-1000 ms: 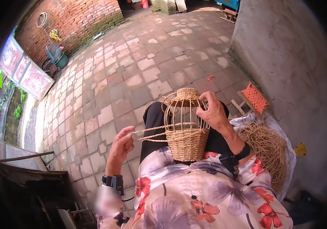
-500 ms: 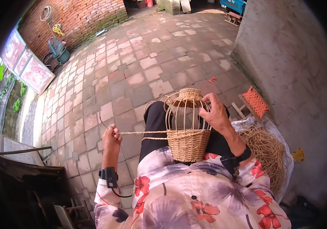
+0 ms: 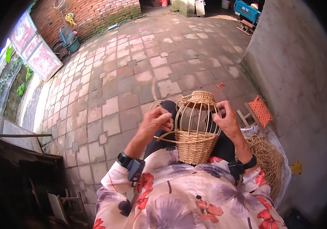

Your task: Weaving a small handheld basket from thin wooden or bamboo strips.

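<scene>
A woven straw basket (image 3: 196,147) rests between my dark-trousered legs, with bare upright ribs (image 3: 196,122) rising to a narrow woven top (image 3: 201,97). My right hand (image 3: 226,120) pinches the ribs on the basket's right side, below the top. My left hand (image 3: 157,122) is closed on a twisted straw cord, left of the ribs; a blurred length of it shows above the fingers. A cord loop (image 3: 163,138) trails from the basket's woven body beneath that hand.
A heap of loose straw cord (image 3: 264,160) lies on a white sack at my right, beside a low stool with orange webbing (image 3: 260,110) and a grey wall (image 3: 291,84). Dark furniture (image 3: 26,175) stands at my left. A brick wall (image 3: 87,11) bounds the paved yard (image 3: 125,76).
My left hand has moved from out at the left, where it drew the cord taut, up and rightward toward the basket. The basket and right hand appear slightly further right in the picture.
</scene>
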`<action>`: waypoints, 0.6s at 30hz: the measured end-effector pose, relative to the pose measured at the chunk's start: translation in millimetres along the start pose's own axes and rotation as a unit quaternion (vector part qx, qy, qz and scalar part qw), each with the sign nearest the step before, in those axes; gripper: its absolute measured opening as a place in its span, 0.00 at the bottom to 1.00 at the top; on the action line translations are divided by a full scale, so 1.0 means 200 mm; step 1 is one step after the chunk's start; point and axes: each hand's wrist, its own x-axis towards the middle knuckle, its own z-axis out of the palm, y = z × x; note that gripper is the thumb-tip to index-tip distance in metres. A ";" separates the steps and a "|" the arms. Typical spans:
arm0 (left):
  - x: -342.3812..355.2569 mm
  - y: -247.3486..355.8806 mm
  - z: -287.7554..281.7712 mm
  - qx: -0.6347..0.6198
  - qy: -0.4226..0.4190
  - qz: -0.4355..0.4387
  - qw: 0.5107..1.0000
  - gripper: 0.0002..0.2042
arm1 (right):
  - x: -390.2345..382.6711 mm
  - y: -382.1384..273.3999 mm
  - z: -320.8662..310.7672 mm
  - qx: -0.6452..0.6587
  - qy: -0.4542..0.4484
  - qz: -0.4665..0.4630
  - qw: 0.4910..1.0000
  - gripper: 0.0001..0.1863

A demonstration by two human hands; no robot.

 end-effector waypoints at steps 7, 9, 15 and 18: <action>0.07 -0.14 0.15 0.359 0.080 0.274 0.889 0.04 | -0.04 0.04 -0.02 0.056 0.011 0.009 0.998 0.16; 0.09 -0.15 0.16 0.367 0.059 0.259 0.891 0.04 | -0.04 0.05 -0.02 0.067 0.011 -0.006 0.998 0.16; 0.06 -0.13 0.17 0.295 0.065 0.227 0.926 0.05 | -0.03 0.10 -0.02 0.079 0.004 -0.020 0.997 0.15; 0.02 -0.07 0.14 0.296 0.122 0.258 0.912 0.06 | -0.04 0.06 -0.02 0.075 0.015 -0.027 0.997 0.15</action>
